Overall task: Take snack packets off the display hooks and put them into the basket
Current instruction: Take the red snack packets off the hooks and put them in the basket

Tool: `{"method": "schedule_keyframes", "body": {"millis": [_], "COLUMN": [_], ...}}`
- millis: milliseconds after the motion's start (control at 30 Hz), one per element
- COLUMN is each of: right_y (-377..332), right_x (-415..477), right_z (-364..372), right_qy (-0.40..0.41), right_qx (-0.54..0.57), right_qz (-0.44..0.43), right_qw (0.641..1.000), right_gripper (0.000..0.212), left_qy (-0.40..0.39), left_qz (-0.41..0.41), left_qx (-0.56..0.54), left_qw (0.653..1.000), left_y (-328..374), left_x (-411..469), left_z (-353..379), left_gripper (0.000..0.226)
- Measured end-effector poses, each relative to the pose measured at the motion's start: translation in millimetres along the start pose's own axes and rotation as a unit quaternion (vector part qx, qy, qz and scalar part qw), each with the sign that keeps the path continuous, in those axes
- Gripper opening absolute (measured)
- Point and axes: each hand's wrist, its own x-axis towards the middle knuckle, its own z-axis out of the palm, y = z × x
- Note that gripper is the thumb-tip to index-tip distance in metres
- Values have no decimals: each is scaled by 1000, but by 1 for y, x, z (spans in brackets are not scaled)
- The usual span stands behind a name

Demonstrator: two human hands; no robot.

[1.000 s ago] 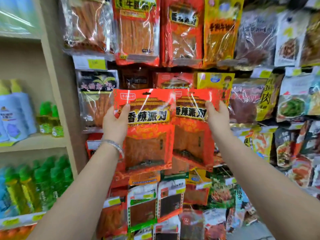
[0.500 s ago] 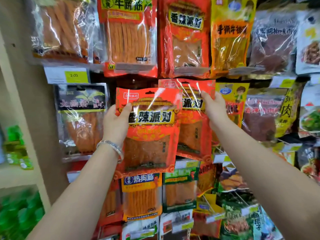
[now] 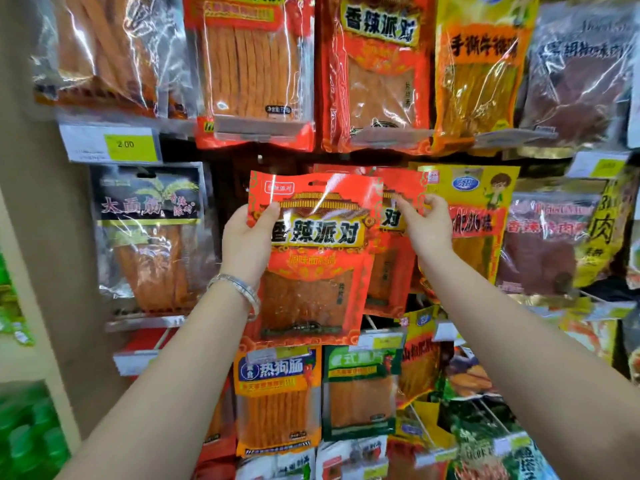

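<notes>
The left hand (image 3: 247, 244) is gripping the front red packet (image 3: 318, 258) by its upper left edge, just left of centre frame, with the thumb lying across the face and the fingers tucked behind. A silver bracelet (image 3: 239, 289) is sitting on that wrist. The right hand (image 3: 427, 226) is pinching the top right corner of a second red packet (image 3: 394, 271), which is peeking out half hidden behind the first, right of centre. Both packets are hanging upright and overlapping.

The front one's hang slot is showing with nothing through it, so I'm reading it as off its hook. The second one's top is sitting level with the row, and I cannot tell whether it is free.

Around them the display is looking full. A black packet (image 3: 149, 230) is hanging at the left, a yellow packet (image 3: 474, 220) just right of the right hand, more rows above and below, and a yellow price tag (image 3: 124, 144) at upper left. The basket is not showing anywhere in frame.

So the lifting is looking under way with two packets in hand, the drop into the basket is not yet done, and plenty of stock is waiting on the wall.
</notes>
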Motion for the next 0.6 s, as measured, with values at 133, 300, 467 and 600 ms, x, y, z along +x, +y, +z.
{"method": "schedule_keyframes", "body": {"millis": [133, 300, 467, 600], "right_y": [6, 1, -7, -9], "right_x": [-11, -29, -33, -28], "right_z": [-6, -9, -12, -23], "right_qy": [0, -30, -99, -61], "right_qx": [-31, 112, 189, 150], "right_qz": [-57, -43, 20, -36], "right_qw": [998, 992, 977, 986], "right_gripper": [62, 18, 78, 45], "left_qy": [-8, -33, -79, -66], "left_qz": [-7, -16, 8, 73], "left_qx": [-3, -27, -9, 56], "left_qw": [1000, 999, 997, 994], "left_y": [-3, -7, -12, -17], "left_x": [-1, -5, -11, -9], "left_z": [10, 26, 49, 58], "left_gripper": [14, 12, 8, 24]}}
